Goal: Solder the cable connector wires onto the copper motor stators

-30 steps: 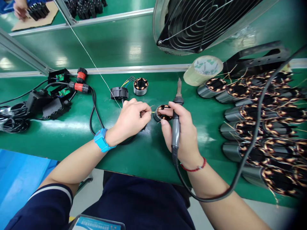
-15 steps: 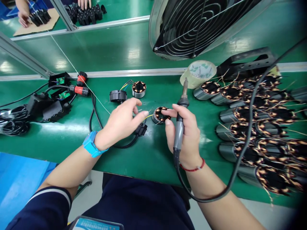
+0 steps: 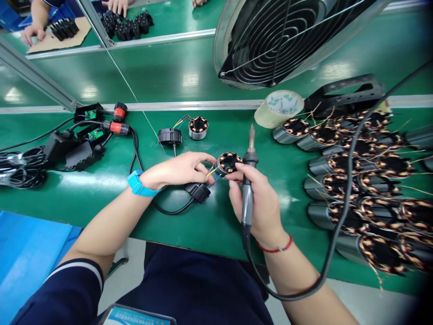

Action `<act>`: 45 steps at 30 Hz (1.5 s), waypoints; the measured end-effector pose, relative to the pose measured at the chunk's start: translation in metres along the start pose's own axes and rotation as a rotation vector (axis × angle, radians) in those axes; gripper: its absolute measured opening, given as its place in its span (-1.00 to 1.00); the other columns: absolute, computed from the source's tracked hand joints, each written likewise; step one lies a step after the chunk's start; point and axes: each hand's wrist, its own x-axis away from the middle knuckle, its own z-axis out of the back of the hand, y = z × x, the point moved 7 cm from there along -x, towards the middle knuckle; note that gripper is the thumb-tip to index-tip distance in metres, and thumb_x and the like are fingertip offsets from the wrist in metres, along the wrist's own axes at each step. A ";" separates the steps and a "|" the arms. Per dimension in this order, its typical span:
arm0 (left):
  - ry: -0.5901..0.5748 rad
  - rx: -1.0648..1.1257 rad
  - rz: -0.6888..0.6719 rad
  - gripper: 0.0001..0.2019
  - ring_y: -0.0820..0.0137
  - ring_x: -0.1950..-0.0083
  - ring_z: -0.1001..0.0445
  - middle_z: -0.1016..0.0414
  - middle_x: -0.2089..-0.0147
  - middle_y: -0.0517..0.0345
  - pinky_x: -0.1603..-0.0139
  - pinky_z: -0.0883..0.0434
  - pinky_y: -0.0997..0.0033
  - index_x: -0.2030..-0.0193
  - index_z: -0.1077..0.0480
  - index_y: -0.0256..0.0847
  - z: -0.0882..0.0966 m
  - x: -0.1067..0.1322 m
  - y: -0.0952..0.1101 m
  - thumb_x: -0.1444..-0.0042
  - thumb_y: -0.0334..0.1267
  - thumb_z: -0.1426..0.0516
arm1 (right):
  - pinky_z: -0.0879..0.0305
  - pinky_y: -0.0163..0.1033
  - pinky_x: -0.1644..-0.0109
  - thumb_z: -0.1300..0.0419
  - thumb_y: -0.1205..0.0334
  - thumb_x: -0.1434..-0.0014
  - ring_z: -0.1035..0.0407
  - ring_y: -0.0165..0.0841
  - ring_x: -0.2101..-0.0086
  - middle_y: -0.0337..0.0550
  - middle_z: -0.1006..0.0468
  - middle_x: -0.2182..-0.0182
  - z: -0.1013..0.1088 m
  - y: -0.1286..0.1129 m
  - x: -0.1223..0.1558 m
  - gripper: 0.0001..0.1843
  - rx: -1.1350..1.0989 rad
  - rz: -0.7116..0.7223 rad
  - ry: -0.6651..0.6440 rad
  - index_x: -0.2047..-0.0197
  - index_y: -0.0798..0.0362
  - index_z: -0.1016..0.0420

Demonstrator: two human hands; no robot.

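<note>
Ideally, the iron (image 3: 250, 157) gripped by the right hand (image 3: 263, 202) wanted holding clear of the coil (image 3: 223, 164), beside which the left hand (image 3: 184, 169) pinched wires (image 3: 212, 172)

A copper-wound ring (image 3: 227, 170) sits between the person's two hands. Left of the ring, the left hand (image 3: 189, 169) has its fingertips at the ring's edge, beside yellow and blue wires (image 3: 212, 172); its exact grip is unclear. Right of the ring, the right hand (image 3: 260, 198) holds a soldering iron (image 3: 248, 196), tip upward, with fingers against the ring. A black cap (image 3: 198, 192) lies just nearer the person than the ring. Beyond the ring stands a fan (image 3: 280, 40); to its right lie rows of similar rings (image 3: 360, 183).
</note>
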 end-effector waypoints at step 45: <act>0.439 -0.332 -0.287 -0.92 0.41 0.17 -0.37 -0.47 0.25 0.23 0.03 -0.25 0.31 0.22 -0.40 -0.18 -0.008 0.025 0.034 -0.16 -0.37 -0.09 | -0.23 0.05 -0.16 -0.22 0.36 -0.13 -0.44 -0.33 0.22 -0.31 -0.48 0.35 -0.010 0.014 -0.002 -0.40 -0.498 -0.259 0.083 -0.20 -0.07 -0.12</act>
